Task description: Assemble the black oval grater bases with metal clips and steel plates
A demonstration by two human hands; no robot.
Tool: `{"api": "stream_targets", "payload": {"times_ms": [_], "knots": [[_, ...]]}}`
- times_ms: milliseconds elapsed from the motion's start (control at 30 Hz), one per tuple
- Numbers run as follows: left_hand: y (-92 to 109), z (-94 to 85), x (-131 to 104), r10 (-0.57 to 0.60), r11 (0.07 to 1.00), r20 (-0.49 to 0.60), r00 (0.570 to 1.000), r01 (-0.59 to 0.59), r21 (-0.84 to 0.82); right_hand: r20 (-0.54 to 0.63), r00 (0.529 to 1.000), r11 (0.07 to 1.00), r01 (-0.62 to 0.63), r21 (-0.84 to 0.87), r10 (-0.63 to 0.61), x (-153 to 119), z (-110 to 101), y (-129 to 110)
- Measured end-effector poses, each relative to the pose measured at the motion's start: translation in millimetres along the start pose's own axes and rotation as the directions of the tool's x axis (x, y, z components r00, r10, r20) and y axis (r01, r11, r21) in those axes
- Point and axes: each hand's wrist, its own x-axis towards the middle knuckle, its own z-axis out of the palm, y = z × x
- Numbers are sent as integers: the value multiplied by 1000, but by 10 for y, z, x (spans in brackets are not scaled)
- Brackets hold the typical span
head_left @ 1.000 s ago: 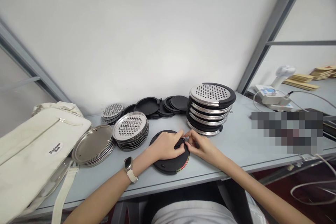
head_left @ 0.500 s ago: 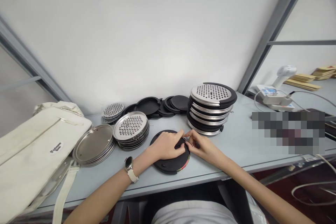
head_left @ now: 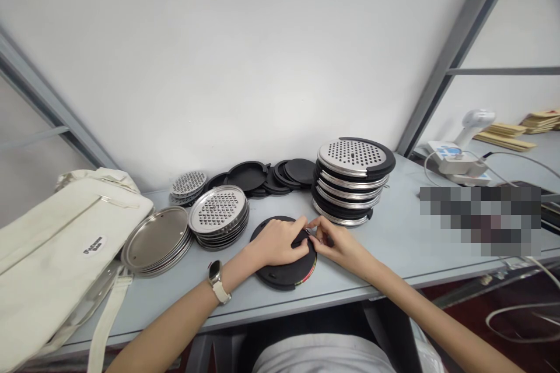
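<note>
A round black disc [head_left: 282, 277] lies flat on the grey table in front of me, with a red and yellow strip showing along its lower right rim. My left hand [head_left: 279, 242] rests over the disc, its thumb and fingers closed about the right edge. At that same edge my right hand [head_left: 336, 246] pinches thumb against forefinger. Between the fingertips sits a small shiny bit, too small and too covered to name. Both hands' fingertips nearly meet there. Part of the disc is hidden under the left hand.
Behind my right hand stands a tall stack of perforated metal discs with black rims [head_left: 352, 157]. To the left are perforated metal plates [head_left: 219, 210], plain metal plates [head_left: 157, 239] and a cream bag [head_left: 65, 233]. Black round parts [head_left: 247, 178] line the wall. A white scanner [head_left: 476, 125] stands right.
</note>
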Motion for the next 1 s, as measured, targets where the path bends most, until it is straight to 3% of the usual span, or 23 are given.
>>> {"api": "stream_targets", "payload": {"times_ms": [1000], "knots": [[0,-10,-1,-8,1000,14,1000,8,-14,-7,1000,1000,13,-24,-14,10,-6,-30]]}}
